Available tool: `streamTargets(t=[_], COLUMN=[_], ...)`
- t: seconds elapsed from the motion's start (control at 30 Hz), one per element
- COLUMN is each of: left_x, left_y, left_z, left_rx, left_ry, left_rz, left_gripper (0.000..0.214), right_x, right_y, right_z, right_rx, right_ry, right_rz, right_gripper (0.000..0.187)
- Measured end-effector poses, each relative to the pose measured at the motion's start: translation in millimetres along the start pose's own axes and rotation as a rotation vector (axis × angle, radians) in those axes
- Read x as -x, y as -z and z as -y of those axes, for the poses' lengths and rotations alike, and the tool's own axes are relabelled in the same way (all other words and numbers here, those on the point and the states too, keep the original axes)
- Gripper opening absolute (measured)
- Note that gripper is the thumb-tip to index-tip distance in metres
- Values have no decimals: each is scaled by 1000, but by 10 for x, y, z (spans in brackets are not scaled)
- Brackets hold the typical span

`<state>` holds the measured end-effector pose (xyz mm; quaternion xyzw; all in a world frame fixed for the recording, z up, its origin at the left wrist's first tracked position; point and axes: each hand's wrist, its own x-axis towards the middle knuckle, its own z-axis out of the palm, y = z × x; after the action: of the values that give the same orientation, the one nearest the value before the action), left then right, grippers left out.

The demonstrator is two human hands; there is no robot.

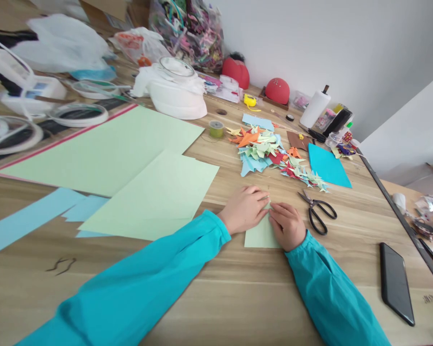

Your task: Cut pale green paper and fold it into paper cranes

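A small sheet of pale green paper (261, 236) lies on the wooden table, partly covered by both hands. From the left, my left hand (244, 207) reaches over its upper part, fingers closed on the paper near the top. My right hand (287, 224) is at its right edge, thumb and fingers pressed together on the paper. The fingertips of both hands nearly meet, and the paper's upper end is mostly hidden beneath them. Black-handled scissors (318, 211) lie with blades slightly apart, just right of my right hand. Beyond the hands is a pile of folded paper shapes (261, 149).
Larger pale green sheets (159, 192) and blue paper strips (29, 218) lie to the left. A turquoise sheet (328, 165) is at the back right, a black phone (397, 283) at the right. A spool of green thread (216, 129) stands behind. Bags and tape rolls crowd the back left.
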<state>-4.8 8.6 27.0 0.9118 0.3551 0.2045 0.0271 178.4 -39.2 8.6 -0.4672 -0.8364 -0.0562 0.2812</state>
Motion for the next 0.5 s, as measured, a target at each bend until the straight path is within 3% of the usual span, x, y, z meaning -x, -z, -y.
streamTargets(t=[0.5], left_x=[-1], left_y=[33], left_z=[-58], left_rx=[-55], left_ry=[1], left_rz=[56], left_gripper=[35], right_x=[-5], right_y=[6], right_z=[22], right_rx=[8], right_ry=[-11], right_rz=[19], right_gripper=[24])
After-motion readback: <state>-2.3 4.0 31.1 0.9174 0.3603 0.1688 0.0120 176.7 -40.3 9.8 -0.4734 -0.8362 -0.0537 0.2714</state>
